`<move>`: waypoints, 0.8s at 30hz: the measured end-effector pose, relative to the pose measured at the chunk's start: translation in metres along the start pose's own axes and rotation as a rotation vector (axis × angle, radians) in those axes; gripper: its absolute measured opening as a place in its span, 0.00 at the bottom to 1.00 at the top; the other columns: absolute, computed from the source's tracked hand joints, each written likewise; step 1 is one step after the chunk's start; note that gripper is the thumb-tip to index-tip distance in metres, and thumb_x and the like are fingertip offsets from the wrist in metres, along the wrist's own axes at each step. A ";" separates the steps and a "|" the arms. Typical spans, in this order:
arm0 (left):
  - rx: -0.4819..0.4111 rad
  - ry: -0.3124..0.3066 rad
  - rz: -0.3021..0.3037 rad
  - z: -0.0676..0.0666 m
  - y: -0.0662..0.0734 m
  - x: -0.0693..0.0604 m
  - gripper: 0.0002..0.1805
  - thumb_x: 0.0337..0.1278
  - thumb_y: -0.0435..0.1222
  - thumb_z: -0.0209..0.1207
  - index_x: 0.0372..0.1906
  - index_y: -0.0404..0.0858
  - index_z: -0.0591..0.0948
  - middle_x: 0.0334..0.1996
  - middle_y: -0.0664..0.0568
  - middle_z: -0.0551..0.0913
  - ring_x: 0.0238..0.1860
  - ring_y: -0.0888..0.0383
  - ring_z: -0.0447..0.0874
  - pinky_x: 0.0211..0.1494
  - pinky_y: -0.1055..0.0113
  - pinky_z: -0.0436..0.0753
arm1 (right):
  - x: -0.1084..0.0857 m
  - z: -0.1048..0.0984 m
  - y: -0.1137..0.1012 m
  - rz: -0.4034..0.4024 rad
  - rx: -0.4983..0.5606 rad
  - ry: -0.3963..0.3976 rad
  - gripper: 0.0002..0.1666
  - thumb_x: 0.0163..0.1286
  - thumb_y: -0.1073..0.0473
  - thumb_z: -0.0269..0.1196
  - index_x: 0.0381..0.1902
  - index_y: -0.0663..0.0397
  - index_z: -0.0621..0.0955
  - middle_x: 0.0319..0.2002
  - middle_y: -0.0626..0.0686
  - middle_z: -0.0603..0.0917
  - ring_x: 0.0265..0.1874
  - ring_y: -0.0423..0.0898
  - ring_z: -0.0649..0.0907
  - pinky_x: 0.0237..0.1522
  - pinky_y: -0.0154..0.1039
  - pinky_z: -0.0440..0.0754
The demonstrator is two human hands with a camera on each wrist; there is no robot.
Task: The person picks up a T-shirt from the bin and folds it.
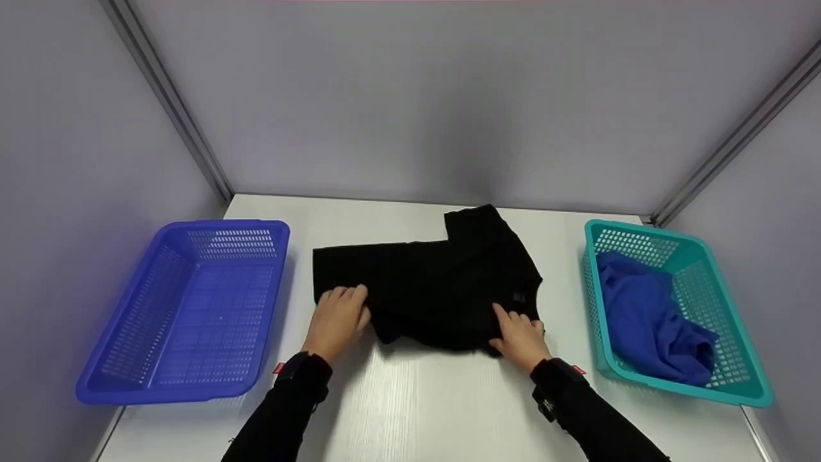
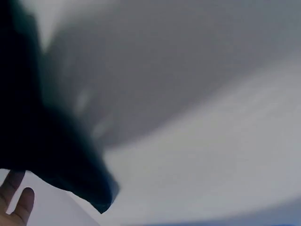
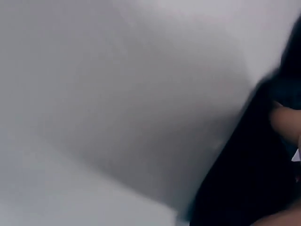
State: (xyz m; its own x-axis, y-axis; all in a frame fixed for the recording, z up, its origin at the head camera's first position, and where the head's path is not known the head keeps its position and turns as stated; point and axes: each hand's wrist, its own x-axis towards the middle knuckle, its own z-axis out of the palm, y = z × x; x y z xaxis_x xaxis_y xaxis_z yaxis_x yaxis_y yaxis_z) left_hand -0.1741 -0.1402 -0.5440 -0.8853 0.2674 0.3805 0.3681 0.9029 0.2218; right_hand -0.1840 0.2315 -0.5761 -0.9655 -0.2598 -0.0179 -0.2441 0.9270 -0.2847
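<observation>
Right of the blue basket (image 1: 173, 393), head view: probably best to raise the near edge of the black garment (image 1: 417, 282) evenly; pinched nearer the basket by left hand (image 1: 338, 322), farther off by right hand (image 1: 522, 337). Left wrist: fingertips (image 2: 25, 200) narrowly apart at garment edge. Right wrist: fingertip (image 3: 288, 123) on garment, firmness unclear

Left hand (image 1: 337, 324) and right hand (image 1: 521, 340): bare. Left sleeve (image 1: 272, 414), seven o'clock, and right sleeve (image 1: 603, 417), between four and five o'clock: black. Black wristbands (image 1: 306, 372); small red tags (image 1: 278, 367) beside both; glinting fitting (image 1: 546, 409) at right wrist.
</observation>
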 end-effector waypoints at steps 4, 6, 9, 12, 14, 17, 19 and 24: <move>-0.143 0.105 -0.077 -0.011 0.004 0.007 0.05 0.68 0.30 0.61 0.43 0.37 0.76 0.36 0.45 0.83 0.41 0.46 0.82 0.49 0.51 0.80 | -0.001 -0.001 0.004 0.090 0.049 -0.013 0.29 0.68 0.61 0.69 0.65 0.63 0.76 0.55 0.65 0.84 0.54 0.64 0.80 0.55 0.65 0.67; -0.227 0.103 -0.132 -0.015 0.006 0.008 0.05 0.69 0.29 0.59 0.46 0.37 0.77 0.39 0.46 0.84 0.42 0.47 0.82 0.47 0.53 0.81 | -0.001 -0.003 0.007 0.104 0.064 -0.003 0.22 0.70 0.62 0.67 0.60 0.62 0.78 0.54 0.64 0.85 0.54 0.64 0.81 0.55 0.65 0.67; -0.332 0.050 -0.215 -0.016 0.007 0.007 0.07 0.71 0.26 0.56 0.46 0.38 0.79 0.39 0.48 0.83 0.41 0.49 0.78 0.44 0.56 0.79 | -0.001 -0.005 0.013 0.090 0.095 0.022 0.16 0.71 0.64 0.63 0.55 0.61 0.80 0.53 0.64 0.85 0.54 0.65 0.82 0.55 0.66 0.68; -0.357 -0.019 -0.282 -0.016 0.006 0.006 0.09 0.71 0.26 0.52 0.42 0.39 0.82 0.37 0.49 0.83 0.38 0.51 0.74 0.43 0.56 0.78 | 0.000 -0.008 0.016 0.050 0.152 0.052 0.16 0.69 0.68 0.62 0.53 0.61 0.81 0.54 0.65 0.85 0.57 0.66 0.81 0.59 0.66 0.68; -0.333 -0.090 -0.294 -0.017 0.005 0.004 0.09 0.69 0.28 0.52 0.40 0.39 0.83 0.36 0.49 0.83 0.38 0.51 0.74 0.43 0.55 0.78 | 0.001 -0.010 0.016 0.005 0.198 0.073 0.16 0.66 0.71 0.61 0.52 0.63 0.82 0.54 0.65 0.84 0.57 0.66 0.81 0.61 0.66 0.69; -0.283 -0.217 -0.233 -0.019 0.004 0.000 0.09 0.69 0.29 0.53 0.42 0.38 0.84 0.38 0.47 0.84 0.41 0.49 0.79 0.46 0.53 0.81 | 0.002 -0.014 0.014 -0.050 0.285 0.082 0.16 0.65 0.71 0.61 0.51 0.62 0.83 0.53 0.62 0.85 0.55 0.65 0.81 0.62 0.62 0.72; -0.248 -0.332 -0.138 -0.020 0.004 -0.006 0.09 0.69 0.29 0.56 0.46 0.36 0.85 0.41 0.46 0.84 0.44 0.47 0.82 0.49 0.52 0.83 | 0.002 -0.016 0.012 -0.077 0.345 0.063 0.13 0.67 0.68 0.63 0.49 0.60 0.83 0.51 0.59 0.86 0.54 0.62 0.82 0.59 0.59 0.76; -0.182 -0.547 0.006 -0.021 0.001 -0.026 0.17 0.62 0.34 0.66 0.55 0.34 0.83 0.47 0.44 0.82 0.49 0.45 0.80 0.50 0.48 0.83 | -0.002 -0.017 0.007 -0.210 0.437 -0.008 0.07 0.71 0.57 0.68 0.37 0.51 0.80 0.48 0.57 0.85 0.48 0.56 0.84 0.51 0.48 0.81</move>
State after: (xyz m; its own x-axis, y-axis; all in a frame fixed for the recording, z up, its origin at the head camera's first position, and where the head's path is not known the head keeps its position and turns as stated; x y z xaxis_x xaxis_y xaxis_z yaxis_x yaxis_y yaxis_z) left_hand -0.1448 -0.1527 -0.5350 -0.8834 0.4510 -0.1269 0.3736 0.8416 0.3902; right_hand -0.1857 0.2430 -0.5620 -0.8982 -0.4329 0.0760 -0.3711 0.6544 -0.6588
